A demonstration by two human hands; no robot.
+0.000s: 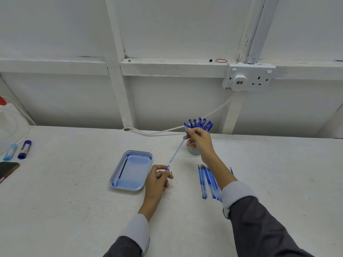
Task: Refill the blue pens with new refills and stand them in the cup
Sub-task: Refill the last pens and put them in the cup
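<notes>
Your left hand (pixel 159 180) pinches the blue-tipped lower end of a slim pen (pixel 176 154) and your right hand (pixel 199 140) pinches its upper end, so it slants above the table (pixel 74 201); it is too blurred to tell barrel from refill. Your right hand covers most of the cup (pixel 193 152), with blue-capped pens (pixel 199 124) fanning out above your knuckles. Your right forearm crosses and partly hides a row of blue pens (pixel 207 180) lying flat. Just left of your left hand sits a tray (pixel 118 179) holding one thin dark stick (pixel 122 168). A phone (pixel 7 170) is cut off at the left edge.
</notes>
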